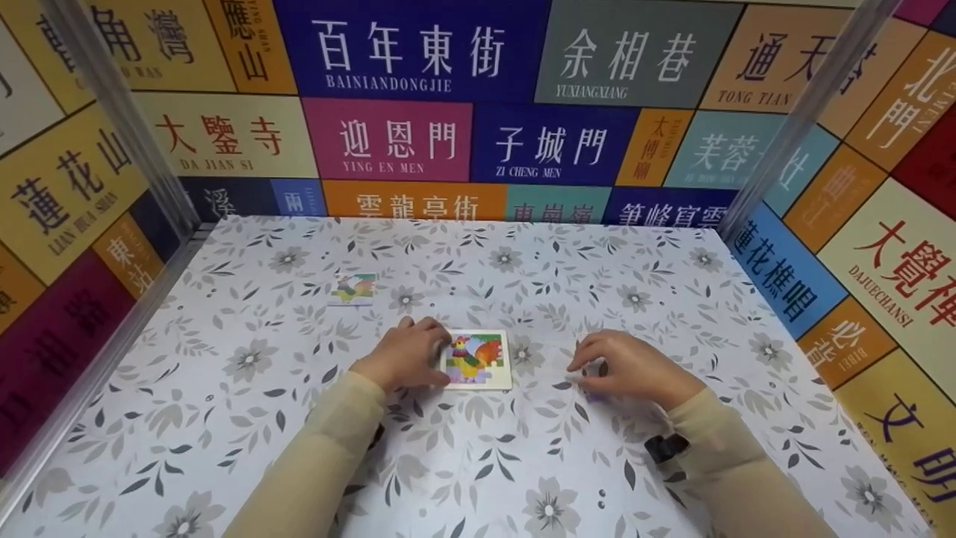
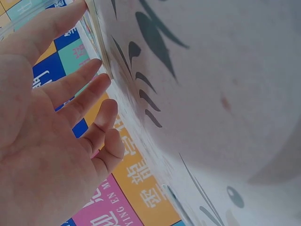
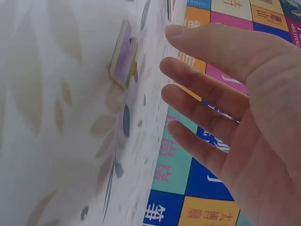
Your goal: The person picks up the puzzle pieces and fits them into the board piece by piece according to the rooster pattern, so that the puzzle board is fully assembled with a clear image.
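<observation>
A small rectangular jigsaw puzzle [image 1: 476, 360] with a pale border lies on the table, showing a colourful rooster. My left hand [image 1: 407, 355] holds its left side, thumb at the near corner and fingers at the far one; in the left wrist view the puzzle's edge [image 2: 97, 35] runs between the thumb and middle finger. My right hand [image 1: 627, 366] hovers to the right, fingers loosely bent and nothing between them. Beneath it, a purple puzzle piece [image 3: 123, 56] with a bit of green lies on the tabletop, mostly hidden by the hand in the head view.
Back left on the table lies another small colourful picture piece [image 1: 352, 288] with a white patch. The tabletop [image 1: 299, 418] has a grey floral print. Colourful panels with large lettering [image 1: 396, 138] enclose the back and sides, with clear posts at the corners.
</observation>
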Demonstrator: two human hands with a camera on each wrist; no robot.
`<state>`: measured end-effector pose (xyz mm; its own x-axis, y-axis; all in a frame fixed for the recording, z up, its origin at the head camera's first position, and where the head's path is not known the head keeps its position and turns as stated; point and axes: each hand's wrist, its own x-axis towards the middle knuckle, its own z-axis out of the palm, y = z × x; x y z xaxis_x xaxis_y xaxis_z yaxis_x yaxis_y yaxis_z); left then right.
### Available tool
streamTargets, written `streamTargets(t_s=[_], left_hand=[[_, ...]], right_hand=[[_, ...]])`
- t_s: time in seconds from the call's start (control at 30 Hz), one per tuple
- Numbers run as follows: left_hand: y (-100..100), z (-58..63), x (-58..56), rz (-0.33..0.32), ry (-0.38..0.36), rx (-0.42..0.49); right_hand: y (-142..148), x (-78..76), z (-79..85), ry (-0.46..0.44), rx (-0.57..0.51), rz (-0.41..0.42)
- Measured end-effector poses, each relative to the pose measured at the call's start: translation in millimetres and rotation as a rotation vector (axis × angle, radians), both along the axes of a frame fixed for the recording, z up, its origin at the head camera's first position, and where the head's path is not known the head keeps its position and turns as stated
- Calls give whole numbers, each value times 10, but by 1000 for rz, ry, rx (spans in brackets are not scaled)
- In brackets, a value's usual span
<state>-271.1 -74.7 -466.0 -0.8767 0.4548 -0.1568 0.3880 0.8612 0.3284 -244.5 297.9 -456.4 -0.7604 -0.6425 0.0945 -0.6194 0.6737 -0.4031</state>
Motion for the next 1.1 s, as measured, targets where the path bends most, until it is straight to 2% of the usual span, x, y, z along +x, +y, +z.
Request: streamTargets(t_s=[0.27, 0.63, 0.97, 1.1], left_hand=[[-28, 35, 1, -44, 45, 3], [-10, -7, 11, -20, 25, 3], [-13, 8, 11, -2, 0, 11], [-19, 10, 20, -8, 4, 16]], right_hand=[[174, 1, 15, -34, 43, 29], [199, 49, -27, -120, 21, 32], [151, 50, -76, -36, 50, -73], [116, 53, -96, 13, 39, -77]])
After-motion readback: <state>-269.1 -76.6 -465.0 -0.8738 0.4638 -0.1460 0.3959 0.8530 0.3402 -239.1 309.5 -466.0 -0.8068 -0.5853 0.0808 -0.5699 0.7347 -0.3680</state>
